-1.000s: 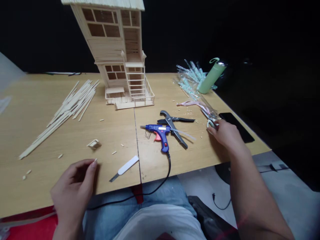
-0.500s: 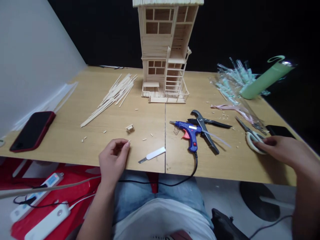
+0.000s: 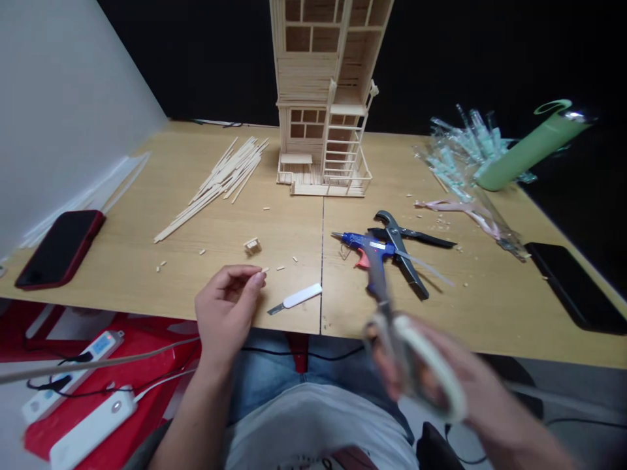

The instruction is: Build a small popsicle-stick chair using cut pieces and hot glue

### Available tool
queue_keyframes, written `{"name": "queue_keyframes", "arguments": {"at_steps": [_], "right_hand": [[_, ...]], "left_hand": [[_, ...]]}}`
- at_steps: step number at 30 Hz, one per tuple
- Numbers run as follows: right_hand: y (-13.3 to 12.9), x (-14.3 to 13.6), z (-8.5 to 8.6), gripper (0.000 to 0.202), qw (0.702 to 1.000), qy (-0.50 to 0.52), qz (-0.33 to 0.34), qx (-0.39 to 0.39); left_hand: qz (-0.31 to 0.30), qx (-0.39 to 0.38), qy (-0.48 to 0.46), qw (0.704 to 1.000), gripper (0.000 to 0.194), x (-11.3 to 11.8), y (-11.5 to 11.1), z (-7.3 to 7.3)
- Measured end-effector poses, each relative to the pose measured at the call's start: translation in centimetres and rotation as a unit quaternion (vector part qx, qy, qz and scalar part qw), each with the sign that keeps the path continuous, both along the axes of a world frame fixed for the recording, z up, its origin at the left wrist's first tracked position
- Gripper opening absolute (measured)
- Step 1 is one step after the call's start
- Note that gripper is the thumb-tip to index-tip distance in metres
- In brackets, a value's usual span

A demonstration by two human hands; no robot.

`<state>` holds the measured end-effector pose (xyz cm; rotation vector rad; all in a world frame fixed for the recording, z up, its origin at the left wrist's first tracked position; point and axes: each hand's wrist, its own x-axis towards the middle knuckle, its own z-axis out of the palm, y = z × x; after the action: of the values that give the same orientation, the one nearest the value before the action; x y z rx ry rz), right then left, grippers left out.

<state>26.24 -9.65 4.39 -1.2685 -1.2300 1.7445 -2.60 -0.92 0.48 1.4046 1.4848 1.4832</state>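
Note:
My left hand (image 3: 229,307) rests near the table's front edge, thumb and fingertips pinched on a short piece of wooden stick (image 3: 265,269). My right hand (image 3: 435,372) is closed on a pair of white-handled scissors (image 3: 453,382), raised in front of the edge and smeared by motion. Behind the scissors lies a blue glue gun (image 3: 357,242), its grip partly covered by them. A white-handled utility knife (image 3: 301,296) is on the table between my hands. Just beyond my left hand sits a tiny wooden piece (image 3: 253,246) made of stick bits.
A stick-built model house (image 3: 313,81) stands at the back, beside a pile of thin wooden sticks (image 3: 220,179). Grey cutters (image 3: 401,254) lie by the glue gun. A green bottle (image 3: 524,153), plastic wrappers (image 3: 463,153), a black phone (image 3: 578,284) and a red-cased phone (image 3: 61,248) flank the work area.
My right hand has picked the scissors up from the table's right side and carried them left, toward me. My left hand has shifted slightly right, still pinching the stick piece.

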Motion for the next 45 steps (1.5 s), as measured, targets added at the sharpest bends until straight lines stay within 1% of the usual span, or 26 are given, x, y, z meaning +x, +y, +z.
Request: {"name": "queue_keyframes", "arguments": {"at_steps": [2, 3, 4, 7, 9, 12, 17, 21, 25, 28, 31, 34, 36, 37, 39, 41, 43, 45], "right_hand": [[-0.2, -4.2, -0.6, 0.048, 0.993, 0.06, 0.081, -0.06], [-0.3, -5.7, -0.9, 0.043, 0.989, 0.075, 0.102, -0.077], [-0.3, -6.9, -1.3, 0.041, 0.986, 0.082, 0.111, -0.089], [-0.5, -8.8, -1.9, 0.037, 0.986, 0.1, 0.085, -0.107], [-0.6, -9.1, -2.0, 0.034, 0.986, 0.1, 0.07, -0.114], [-0.8, -9.3, -2.2, 0.03, 0.986, 0.103, 0.065, -0.115], [-0.8, -9.3, -2.9, 0.03, 0.983, 0.138, 0.048, -0.11], [-0.6, -9.2, -3.1, 0.034, 0.985, 0.13, 0.044, -0.106], [-0.6, -9.1, -3.2, 0.03, 0.988, 0.111, 0.049, -0.095], [-0.6, -9.2, -3.4, 0.029, 0.988, 0.117, 0.047, -0.095], [-0.2, -9.5, -3.5, 0.03, 0.985, 0.132, 0.041, -0.101], [0.9, -9.9, -3.6, 0.034, 0.985, 0.127, 0.018, -0.114], [2.1, -10.1, -3.5, 0.037, 0.987, 0.112, 0.01, -0.118], [2.7, -10.2, -3.3, 0.039, 0.988, 0.104, 0.013, -0.117], [4.0, -10.3, -3.0, 0.041, 0.989, 0.093, 0.029, -0.113], [5.0, -10.4, -2.6, 0.042, 0.99, 0.082, 0.043, -0.106], [6.0, -10.6, -2.3, 0.041, 0.992, 0.053, 0.052, -0.099], [6.7, -10.7, -2.0, 0.042, 0.995, 0.013, 0.058, -0.086]], "left_hand": [[0.004, 0.014, 0.003, 1.0, 0.008, 0.3, -0.5, 0.4], [0.009, 0.026, 0.01, 1.0, 0.007, 0.3, -0.8, 0.6], [0.015, 0.043, 0.018, 0.999, 0.006, 0.4, -1.1, 0.7], [0.047, 0.108, 0.041, 0.992, 0.006, 0.3, -1.8, 0.8], [0.068, 0.135, 0.052, 0.987, 0.007, 0.2, -2.0, 0.8], [0.079, 0.141, 0.072, 0.984, 0.006, 0.2, -2.2, 0.7], [0.058, 0.143, 0.093, 0.984, 0.002, 0.3, -2.1, 0.5], [0.057, 0.137, 0.1, 0.984, 0.002, 0.2, -1.9, 0.6], [0.041, 0.137, 0.106, 0.984, 0.005, 0.1, -1.9, 0.5], [0.044, 0.132, 0.104, 0.985, 0.003, 0.1, -2.0, 0.2], [0.049, 0.108, 0.101, 0.988, 0.002, 0.0, -1.9, -0.2], [0.038, 0.073, 0.09, 0.993, 0.011, -0.9, -1.0, -0.8], [0.026, 0.058, 0.095, 0.993, 0.021, -2.1, 0.1, -1.3], [0.025, 0.058, 0.116, 0.991, 0.023, -2.8, 0.9, -1.5], [0.017, 0.049, 0.202, 0.978, 0.028, -4.1, 2.5, -1.9], [-0.024, 0.045, 0.256, 0.965, 0.045, -5.0, 4.0, -2.3], [-0.069, 0.033, 0.268, 0.96, 0.061, -5.3, 5.2, -2.5], [-0.097, 0.021, 0.266, 0.959, 0.067, -5.2, 6.1, -2.7]]}}
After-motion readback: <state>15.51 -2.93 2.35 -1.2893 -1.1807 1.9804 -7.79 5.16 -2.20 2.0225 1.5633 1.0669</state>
